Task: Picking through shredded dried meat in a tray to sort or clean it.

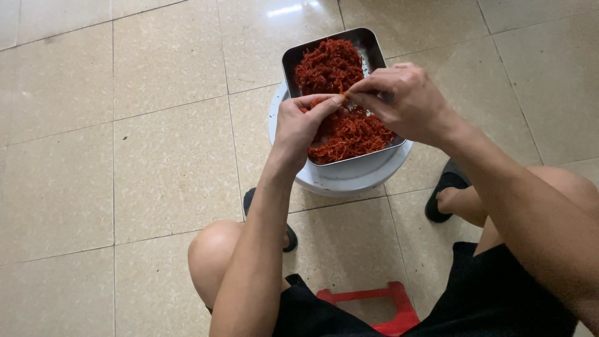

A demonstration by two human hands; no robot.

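Observation:
A rectangular steel tray (293,59) holds a heap of red-orange shredded strands (331,65). It rests on a round white stand (349,181) on the floor. My left hand (302,122) and my right hand (402,97) meet above the tray's middle. Their fingertips pinch the same small orange strand (344,95) between them. Both hands hide part of the heap.
The floor is beige tile (125,156). My bare knees flank the stand, with dark sandals (446,184) on my feet. A red plastic stool (374,306) shows under me at the bottom edge.

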